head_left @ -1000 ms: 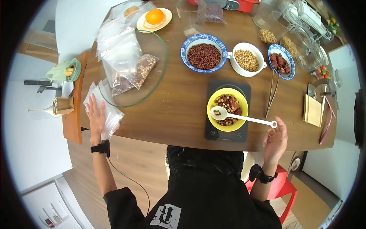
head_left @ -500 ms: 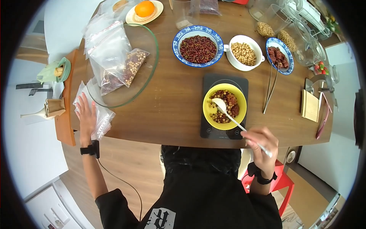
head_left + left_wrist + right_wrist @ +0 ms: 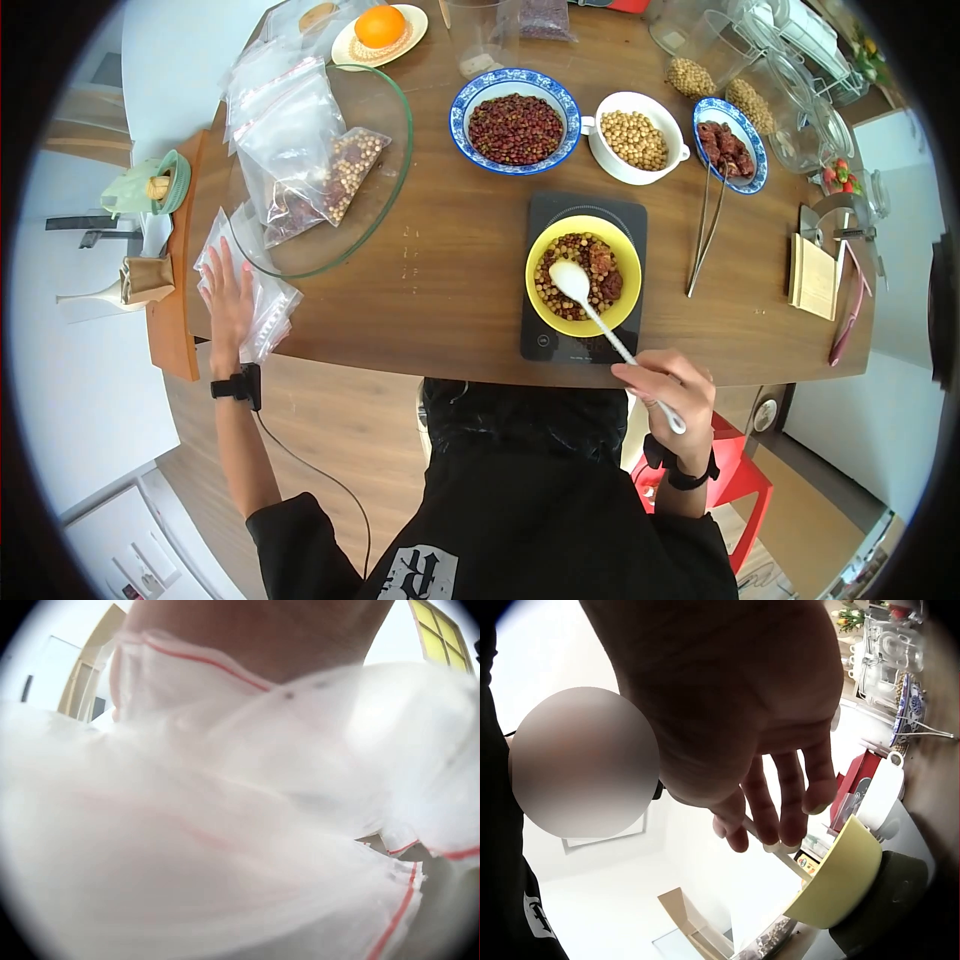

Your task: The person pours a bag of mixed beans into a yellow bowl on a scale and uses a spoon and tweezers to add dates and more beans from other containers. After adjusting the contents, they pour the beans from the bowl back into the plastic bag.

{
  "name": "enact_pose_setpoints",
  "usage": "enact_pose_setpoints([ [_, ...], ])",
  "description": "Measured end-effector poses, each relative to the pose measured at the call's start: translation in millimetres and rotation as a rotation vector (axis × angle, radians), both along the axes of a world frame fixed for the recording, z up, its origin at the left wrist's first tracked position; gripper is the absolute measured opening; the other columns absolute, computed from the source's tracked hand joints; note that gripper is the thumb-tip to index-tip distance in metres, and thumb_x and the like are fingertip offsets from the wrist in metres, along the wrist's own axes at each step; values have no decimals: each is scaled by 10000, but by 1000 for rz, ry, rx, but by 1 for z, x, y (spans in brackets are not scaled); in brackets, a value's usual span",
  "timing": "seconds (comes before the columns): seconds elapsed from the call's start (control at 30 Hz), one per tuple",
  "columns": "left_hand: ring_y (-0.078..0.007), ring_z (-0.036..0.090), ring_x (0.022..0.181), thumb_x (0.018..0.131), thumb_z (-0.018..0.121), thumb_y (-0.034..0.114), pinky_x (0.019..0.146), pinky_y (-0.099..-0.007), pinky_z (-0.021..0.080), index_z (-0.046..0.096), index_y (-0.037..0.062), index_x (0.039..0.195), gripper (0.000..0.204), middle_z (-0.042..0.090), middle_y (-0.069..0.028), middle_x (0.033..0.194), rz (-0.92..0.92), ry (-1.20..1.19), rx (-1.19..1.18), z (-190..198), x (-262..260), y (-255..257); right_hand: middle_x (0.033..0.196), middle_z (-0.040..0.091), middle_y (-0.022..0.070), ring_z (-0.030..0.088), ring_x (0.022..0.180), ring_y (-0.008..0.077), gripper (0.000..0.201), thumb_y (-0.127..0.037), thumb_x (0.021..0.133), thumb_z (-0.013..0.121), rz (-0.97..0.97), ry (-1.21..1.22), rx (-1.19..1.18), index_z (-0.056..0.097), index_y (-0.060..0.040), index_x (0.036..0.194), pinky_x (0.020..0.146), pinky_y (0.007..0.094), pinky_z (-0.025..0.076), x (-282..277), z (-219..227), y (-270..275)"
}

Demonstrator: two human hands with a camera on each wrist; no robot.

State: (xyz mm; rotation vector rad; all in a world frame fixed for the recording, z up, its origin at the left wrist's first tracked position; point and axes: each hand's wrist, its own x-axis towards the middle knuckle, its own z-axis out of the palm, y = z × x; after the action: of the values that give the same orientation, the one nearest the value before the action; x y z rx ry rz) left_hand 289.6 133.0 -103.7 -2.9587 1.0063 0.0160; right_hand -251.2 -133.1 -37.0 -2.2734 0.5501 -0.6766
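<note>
My right hand (image 3: 672,392) pinches the handle of a white spoon (image 3: 612,338), whose bowl end dips into the beans in a yellow bowl (image 3: 633,265). Mixed red beans, pale round beans and reddish-brown dried pieces fill that bowl, which stands on a black kitchen scale (image 3: 533,315). In the right wrist view the fingers hold the spoon handle near the yellow bowl (image 3: 840,877). Over at the left, my left hand (image 3: 229,300) lies with straight fingers on a stack of clear zip bags (image 3: 268,318). Their red-edged plastic (image 3: 225,817) fills the left wrist view.
A glass bowl (image 3: 408,150) holds zip bags, one filled with beans. Behind the scale stand a blue-patterned bowl of red beans (image 3: 515,130), a white bowl of pale beans (image 3: 635,140) and a small dish of dried pieces (image 3: 728,150) with tweezers (image 3: 705,240). Jars (image 3: 800,120) crowd the back right.
My right hand has taken hold of the spoon handle, drawn it toward the table's front edge, and turned the spoon down into the beans. My left hand stays on the bags.
</note>
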Motion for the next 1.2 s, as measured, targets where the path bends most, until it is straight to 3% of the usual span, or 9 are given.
enact_pose_setpoints([
  [0.23,-412,6,1547,1056,320,552,1200,-635,9,236,259,1612,634,100,-102,1695,-69,-27,-185,23,6,27,895,647,49,650,642,152,344,28,715,801,-94,-12,-56,764,-87,1037,535,295,525,12,-4,3],
  [0.27,-399,225,1514,1057,432,468,1200,-598,156,389,177,1554,577,295,-164,1630,-152,-201,-231,40,-11,21,885,641,41,651,651,157,340,14,719,802,-56,-17,-96,759,-88,1041,539,295,532,16,-7,5],
  [0.43,-300,655,1075,954,688,152,973,-400,494,668,-6,1204,296,698,-170,1164,-105,-159,-730,106,-137,-18,863,628,23,620,649,160,340,-21,712,782,30,-8,-244,742,-85,1044,522,302,516,31,-2,9],
  [0.5,-279,661,1064,890,735,103,961,-385,502,685,17,1180,306,707,-150,1146,-239,202,-673,111,-216,-56,868,629,20,608,639,164,353,-30,708,759,54,-7,-282,733,-78,1056,510,311,505,37,0,10],
  [0.57,-273,642,1088,770,809,85,943,-382,509,703,55,1182,427,679,-113,1222,-746,260,-536,99,-269,-100,869,626,22,611,649,173,354,-46,705,740,97,30,-300,724,-60,1058,515,319,506,44,6,12],
  [0.67,-273,631,1060,729,807,78,925,-390,509,619,83,1305,606,637,-86,1286,-1087,394,-623,78,-317,-146,869,623,27,619,678,176,362,-74,691,731,122,22,-339,715,-40,1051,530,321,516,47,5,12],
  [0.93,-195,677,929,779,762,116,785,-335,525,721,62,1086,315,737,-32,1098,-1066,351,-750,64,-319,-180,904,709,82,670,680,245,237,-25,811,684,-46,-37,-248,733,-60,1040,595,361,572,11,19,-52],
  [1.07,-218,704,869,731,835,73,781,-333,535,742,68,977,263,767,-36,1028,-925,415,-833,68,-313,-182,869,556,69,655,707,259,609,-24,843,595,-397,646,-669,531,-230,1413,550,383,543,-14,-8,-124],
  [1.2,-239,720,842,762,827,49,760,-329,552,747,47,933,189,774,-65,968,-783,452,-929,65,-307,-186,885,556,58,656,761,229,605,-7,824,598,-235,811,-725,555,-236,1382,552,366,545,-27,-34,-156],
])
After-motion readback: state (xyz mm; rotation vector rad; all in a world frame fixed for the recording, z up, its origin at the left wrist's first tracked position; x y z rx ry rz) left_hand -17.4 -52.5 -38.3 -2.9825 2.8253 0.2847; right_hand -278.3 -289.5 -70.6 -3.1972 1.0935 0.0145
